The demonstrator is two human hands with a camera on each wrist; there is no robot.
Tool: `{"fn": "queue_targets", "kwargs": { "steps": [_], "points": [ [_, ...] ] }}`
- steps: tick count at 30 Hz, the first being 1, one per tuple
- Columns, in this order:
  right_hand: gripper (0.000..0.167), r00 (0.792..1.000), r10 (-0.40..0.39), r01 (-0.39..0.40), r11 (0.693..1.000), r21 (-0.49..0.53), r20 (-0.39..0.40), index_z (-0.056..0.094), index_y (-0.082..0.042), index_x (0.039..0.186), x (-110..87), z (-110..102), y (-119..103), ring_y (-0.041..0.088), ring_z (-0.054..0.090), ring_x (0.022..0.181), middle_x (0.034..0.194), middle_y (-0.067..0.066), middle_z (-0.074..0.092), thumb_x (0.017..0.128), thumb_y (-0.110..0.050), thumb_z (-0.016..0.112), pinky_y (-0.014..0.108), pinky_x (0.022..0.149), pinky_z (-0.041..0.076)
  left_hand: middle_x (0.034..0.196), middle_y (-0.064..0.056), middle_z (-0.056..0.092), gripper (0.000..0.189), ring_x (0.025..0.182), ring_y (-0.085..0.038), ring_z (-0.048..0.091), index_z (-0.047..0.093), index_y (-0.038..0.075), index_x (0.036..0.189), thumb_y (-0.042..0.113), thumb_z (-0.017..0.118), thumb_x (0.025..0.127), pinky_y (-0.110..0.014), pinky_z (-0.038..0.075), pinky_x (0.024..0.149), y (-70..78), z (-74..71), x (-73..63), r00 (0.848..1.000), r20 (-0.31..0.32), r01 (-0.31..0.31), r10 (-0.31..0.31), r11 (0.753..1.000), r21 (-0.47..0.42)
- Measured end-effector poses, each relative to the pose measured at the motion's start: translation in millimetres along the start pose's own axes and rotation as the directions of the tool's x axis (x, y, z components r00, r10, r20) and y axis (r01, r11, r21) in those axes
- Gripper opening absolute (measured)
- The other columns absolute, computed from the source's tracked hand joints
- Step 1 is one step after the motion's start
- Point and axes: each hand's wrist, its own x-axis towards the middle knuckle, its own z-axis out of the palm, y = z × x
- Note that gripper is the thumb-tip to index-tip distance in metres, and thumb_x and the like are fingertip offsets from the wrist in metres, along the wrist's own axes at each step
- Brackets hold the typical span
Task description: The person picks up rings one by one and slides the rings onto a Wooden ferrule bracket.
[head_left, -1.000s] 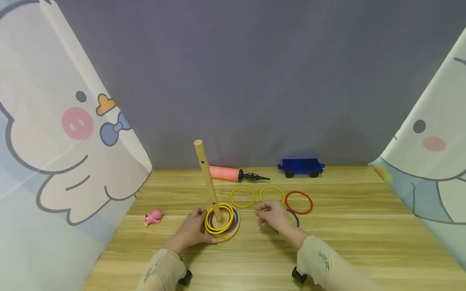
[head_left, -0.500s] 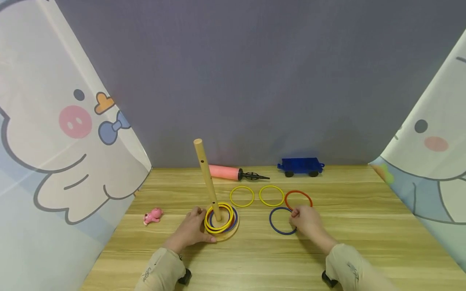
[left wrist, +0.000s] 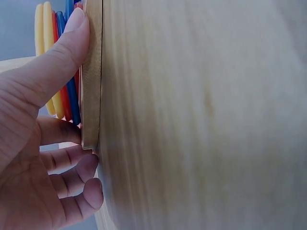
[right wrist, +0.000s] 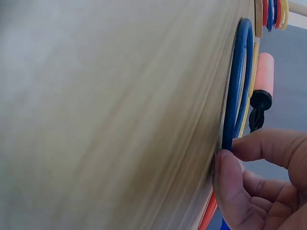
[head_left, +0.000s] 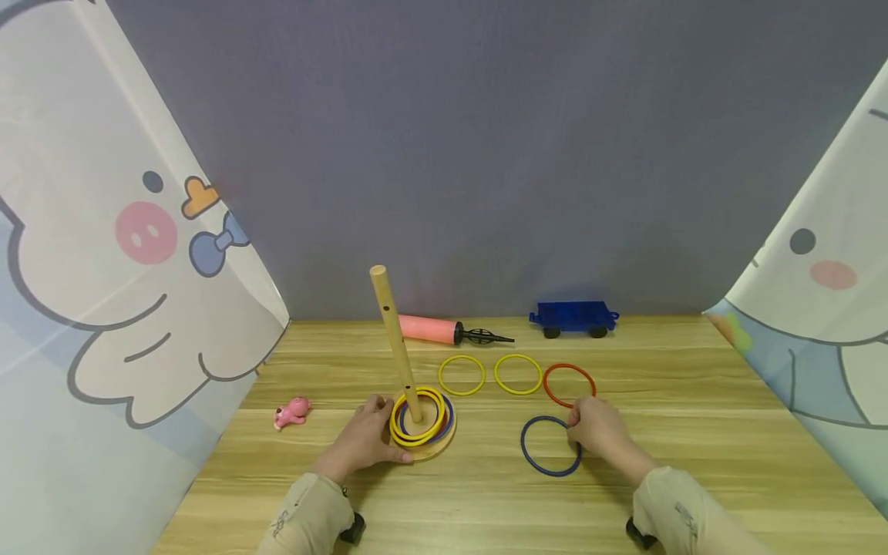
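My right hand (head_left: pixel 600 428), nearer, pinches thin blue round ring (right wrist: pixel 233 91) in its fingers (right wrist: pixel 229 177) | ring left of them, well off counter (head_left: pixel 472 509) back edge | left hand (head_left: pixel 362 435) grips round wooden base (left wrist: pixel 91 105)

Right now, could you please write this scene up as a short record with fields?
Left grip: holds the edge of the round wooden base
Right grip: pinches a blue ring by its edge
Pole: wooden, standing on the base, encircled by yellow, red and blue stacked rings
Loose rings: two yellow rings, one red ring
Back of table: pink pump, blue wagon
Left side: small pink toy
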Motion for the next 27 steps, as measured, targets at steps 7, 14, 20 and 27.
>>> {"fn": "queue_targets", "kwargs": {
  "steps": [7,14,20,27],
  "points": [
    [0.012,0.995,0.055,-0.07,0.979,0.191,0.082,0.063,-0.005,0.071,-6.2,2.6,-2.7,0.015,0.056,0.052,0.068,0.002,0.057,0.07,0.004,0.07,0.028,0.049,0.05,0.123,-0.016,0.045,0.113,0.112,-0.037,0.047,0.043,-0.01,0.141,0.054,0.088,0.06,-0.051,0.043,0.094,0.4,-0.9,-1.0,1.0,-0.007,-0.011,0.011,1.0,-0.004],
    [0.005,0.988,0.008,-0.074,0.904,0.421,0.156,0.066,0.002,0.08,-12.2,4.0,-13.3,0.016,0.059,0.055,0.069,0.006,0.059,0.077,0.004,0.07,0.032,0.051,0.054,0.124,-0.017,0.045,0.113,0.113,-0.037,0.047,0.042,-0.01,0.142,0.053,0.088,0.061,-0.051,0.043,0.096,3.0,-2.6,-1.8,1.0,0.003,-0.003,0.003,1.0,-0.012],
    [0.013,0.974,-0.069,-0.067,0.824,0.563,0.218,0.065,0.01,0.09,-13.1,0.9,-24.9,0.017,0.06,0.061,0.075,0.009,0.062,0.081,0.002,0.067,0.033,0.056,0.055,0.124,-0.016,0.045,0.113,0.113,-0.037,0.047,0.042,-0.01,0.142,0.053,0.088,0.061,-0.051,0.043,0.096,4.2,-3.1,-1.5,1.0,0.013,0.002,-0.001,1.0,-0.014],
    [0.018,0.96,-0.143,-0.048,0.763,0.644,0.242,0.064,0.013,0.096,-11.5,-2.8,-43.4,0.018,0.063,0.062,0.079,0.015,0.065,0.085,0.0,0.067,0.033,0.059,0.056,0.124,-0.016,0.045,0.113,0.114,-0.036,0.047,0.042,-0.01,0.142,0.054,0.088,0.061,-0.05,0.043,0.096,1.5,-0.9,-0.5,1.0,0.001,-0.003,0.003,1.0,-0.015]
  ]
}}
